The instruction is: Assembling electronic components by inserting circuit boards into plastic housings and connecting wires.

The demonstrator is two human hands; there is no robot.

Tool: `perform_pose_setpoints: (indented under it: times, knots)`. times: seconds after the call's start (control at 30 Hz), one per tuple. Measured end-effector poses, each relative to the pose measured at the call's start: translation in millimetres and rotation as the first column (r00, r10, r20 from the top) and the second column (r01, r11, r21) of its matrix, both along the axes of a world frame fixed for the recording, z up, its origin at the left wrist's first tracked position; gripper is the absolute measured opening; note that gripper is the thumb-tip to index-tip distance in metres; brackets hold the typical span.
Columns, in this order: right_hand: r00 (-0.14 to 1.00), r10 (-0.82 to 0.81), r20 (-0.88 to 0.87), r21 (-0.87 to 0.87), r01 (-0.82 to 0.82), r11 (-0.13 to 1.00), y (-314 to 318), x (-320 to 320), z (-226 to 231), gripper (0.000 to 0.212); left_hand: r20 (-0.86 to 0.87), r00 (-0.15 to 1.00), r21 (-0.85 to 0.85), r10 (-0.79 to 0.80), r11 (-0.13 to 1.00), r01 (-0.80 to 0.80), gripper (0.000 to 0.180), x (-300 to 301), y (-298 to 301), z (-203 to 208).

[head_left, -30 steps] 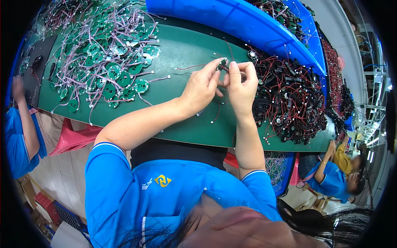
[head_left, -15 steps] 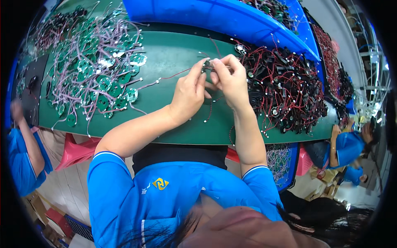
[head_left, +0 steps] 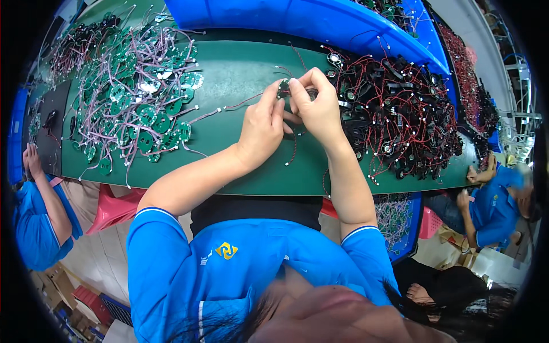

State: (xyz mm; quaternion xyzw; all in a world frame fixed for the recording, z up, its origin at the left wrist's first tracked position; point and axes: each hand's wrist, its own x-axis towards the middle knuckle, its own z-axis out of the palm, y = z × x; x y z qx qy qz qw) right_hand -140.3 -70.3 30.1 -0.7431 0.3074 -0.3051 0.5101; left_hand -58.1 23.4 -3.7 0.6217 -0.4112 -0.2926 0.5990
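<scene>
My left hand [head_left: 261,127] pinches a small green circuit board [head_left: 283,86] at its edge, over the middle of the green bench. Close against it, the thumb and fingers of my right hand [head_left: 318,108] are closed on a small black part [head_left: 312,94], mostly covered by the fingers. Twisted red-and-black wires [head_left: 294,150] with white plugs stick out around both hands. One thin lead runs left to a white connector [head_left: 219,109]. Where board and part meet, my fingertips hide the contact.
A pile of green round boards with pale purple wires [head_left: 146,114] lies left. To the right is a heap of black parts with red wires [head_left: 400,114]. A blue bin [head_left: 320,23] stands along the far side. Co-workers [head_left: 46,211] sit at both sides.
My hands stay together in nearly the same place, the right fingers shifted slightly on the part. The whole view has tilted a little. The co-worker at right has changed posture.
</scene>
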Motion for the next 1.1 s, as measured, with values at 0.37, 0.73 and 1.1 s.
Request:
perform_pose_setpoints:
  times: [0.37,0.73,1.1]
  knots:
    - [1.0,-0.01,-0.008,-0.115,0.009,0.993,1.6,4.3,-5.5,0.011,-0.067,0.998,0.0,0.004,1.0,-0.004,0.034,2.3,0.0,4.9]
    - [0.998,0.07,0.001,0.026,-0.07,0.997,1.0,5.6,-13.7,0.012,0.019,1.0,-0.009,-0.022,1.0,0.022,0.034,12.4,8.2,-5.1]
    - [0.998,-0.06,0.035,0.12,0.055,0.991,4.7,15.1,-19.3,0.013,0.076,0.997,0.015,-0.004,1.0,0.002,0.04,15.1,-0.5,-3.6]
